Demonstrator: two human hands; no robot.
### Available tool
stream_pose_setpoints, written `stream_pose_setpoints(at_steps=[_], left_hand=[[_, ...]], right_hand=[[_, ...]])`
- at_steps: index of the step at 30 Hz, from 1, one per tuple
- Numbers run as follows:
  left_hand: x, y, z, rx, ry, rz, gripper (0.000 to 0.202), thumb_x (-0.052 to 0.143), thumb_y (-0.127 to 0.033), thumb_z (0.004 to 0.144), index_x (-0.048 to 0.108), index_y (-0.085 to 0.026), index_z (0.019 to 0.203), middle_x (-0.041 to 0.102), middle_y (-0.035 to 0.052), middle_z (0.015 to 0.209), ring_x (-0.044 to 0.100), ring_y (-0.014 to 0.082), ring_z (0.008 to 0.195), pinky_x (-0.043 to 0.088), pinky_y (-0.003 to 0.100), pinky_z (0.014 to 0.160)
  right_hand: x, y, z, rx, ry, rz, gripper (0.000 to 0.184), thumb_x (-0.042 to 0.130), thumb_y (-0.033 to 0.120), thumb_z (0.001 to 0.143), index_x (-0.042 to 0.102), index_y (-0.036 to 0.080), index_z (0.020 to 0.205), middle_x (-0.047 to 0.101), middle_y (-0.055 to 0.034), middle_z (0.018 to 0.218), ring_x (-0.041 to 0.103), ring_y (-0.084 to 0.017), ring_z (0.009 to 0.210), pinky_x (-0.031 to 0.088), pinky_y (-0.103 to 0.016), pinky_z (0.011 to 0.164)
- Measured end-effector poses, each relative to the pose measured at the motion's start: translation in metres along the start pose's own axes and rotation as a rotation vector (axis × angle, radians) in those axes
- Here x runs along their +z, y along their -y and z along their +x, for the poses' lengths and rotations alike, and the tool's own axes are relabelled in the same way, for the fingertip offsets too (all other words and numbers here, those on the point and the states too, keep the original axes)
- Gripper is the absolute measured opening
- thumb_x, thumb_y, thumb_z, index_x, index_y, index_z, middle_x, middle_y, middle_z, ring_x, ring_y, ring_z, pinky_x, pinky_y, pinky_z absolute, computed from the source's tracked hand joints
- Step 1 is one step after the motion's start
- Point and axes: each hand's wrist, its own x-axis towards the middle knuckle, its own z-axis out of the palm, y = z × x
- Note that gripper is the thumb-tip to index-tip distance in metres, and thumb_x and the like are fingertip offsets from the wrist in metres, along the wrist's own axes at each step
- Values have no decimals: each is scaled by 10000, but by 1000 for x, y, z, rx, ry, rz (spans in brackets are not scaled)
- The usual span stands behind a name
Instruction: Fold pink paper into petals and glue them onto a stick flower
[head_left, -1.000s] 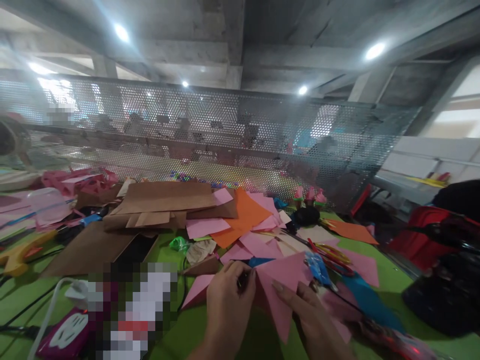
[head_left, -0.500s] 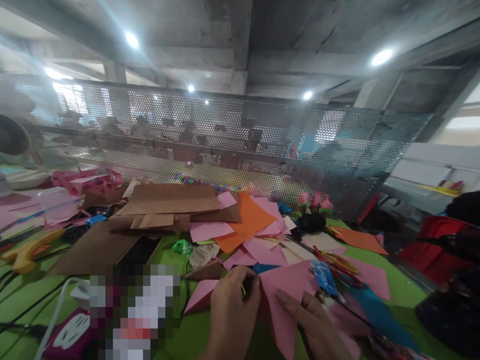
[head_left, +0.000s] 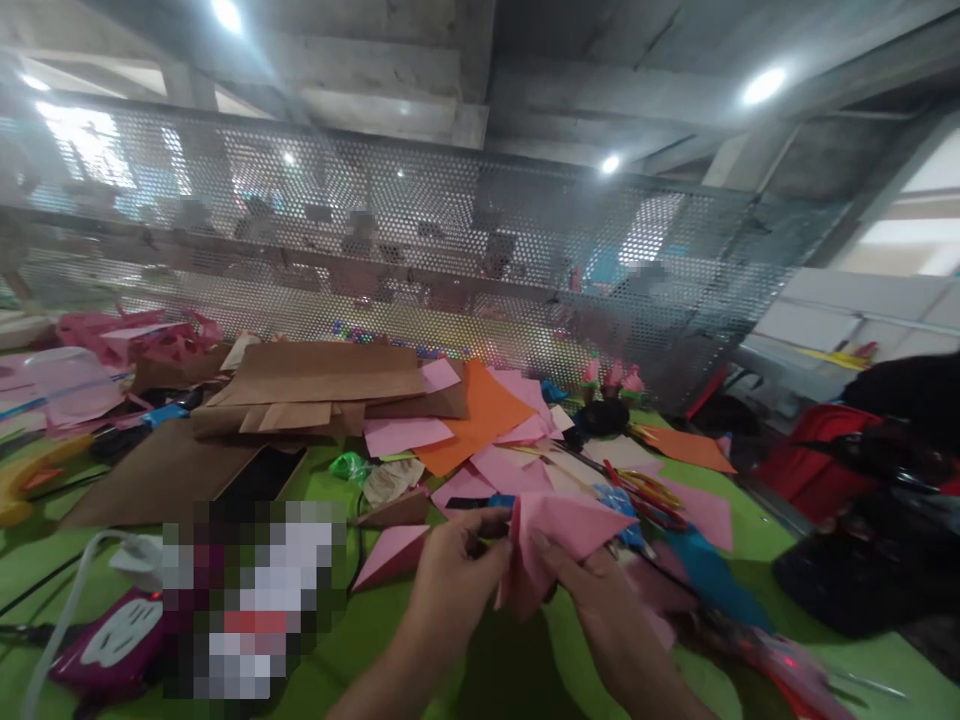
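Observation:
A folded sheet of pink paper [head_left: 566,525] is held up between both hands above the green tabletop. My left hand [head_left: 465,560] pinches its left edge between thumb and fingers. From the right, my right hand [head_left: 581,580] grips it, the thumb lying on the near face and the other fingers behind. The paper is bent into a pointed shape, with one corner sticking out to the right. Its underside and the right fingertips are partly hidden. Left of my hands lies another folded pink piece [head_left: 390,555] on the table.
Brown kraft paper [head_left: 322,375], an orange sheet [head_left: 491,415] and pink scraps cover the table's back. Scissors [head_left: 645,495] lie to the right. A purple power strip [head_left: 120,640] with cables sits front left, a yellow glue gun [head_left: 30,475] behind it. A perforated metal screen [head_left: 420,250] stands behind.
The pink paper has been turned and bunched together; its long point hung downward before and now a corner points right. The view has shifted, with table items appearing further left and higher.

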Motion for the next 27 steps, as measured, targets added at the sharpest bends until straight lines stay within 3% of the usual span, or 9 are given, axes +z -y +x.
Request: stream_pose_setpoints(at_steps=[4,8,10,16,19,22,27], left_hand=[[-2,-2,0,-31,33,-62,354,590,-174,708,735,-131,1028,765,79,924,695,204,838,531,290,753],[-3,0,-1,-55,55,-45,416,586,-175,713,713,-134,1107,759,82,948,602,114,558,468,225,521],[-2,1,-2,-64,65,-56,428,587,-184,729,703,-142,1140,757,84,957,557,89,503,435,208,477],[-1,-5,-4,-151,27,-68,424,641,-199,712,711,-141,1126,760,83,931,658,172,728,464,203,523],[-1,-9,-4,-176,22,-62,440,657,-202,715,705,-127,1146,761,77,877,636,145,660,442,193,516],[-1,-5,-3,-172,27,-69,471,660,-196,713,693,-131,1178,765,73,866,582,107,552,410,188,483],[-2,5,-1,-137,35,-105,470,645,-186,713,693,-143,1179,766,90,958,639,144,644,440,202,509]], right_hand=[[3,2,-1,-23,51,2,330,792,507,679,749,190,760,753,-44,770,662,-288,830,509,-384,799],[4,3,-1,20,56,53,358,786,530,685,744,185,772,737,-39,715,667,-272,763,519,-359,735],[4,1,-1,31,64,76,353,775,533,702,744,189,774,734,-34,712,664,-255,733,515,-334,694],[1,-1,-2,64,79,51,366,791,527,686,710,172,657,702,-30,622,630,-216,629,482,-296,598],[0,-1,-3,110,94,72,370,802,524,674,713,164,679,684,-26,572,599,-193,556,483,-300,574],[1,-2,-2,87,110,137,372,837,491,643,731,162,779,724,-43,660,612,-192,580,503,-312,610],[3,-1,-2,64,114,127,368,852,490,617,723,162,723,708,-40,631,624,-195,595,497,-300,606]])
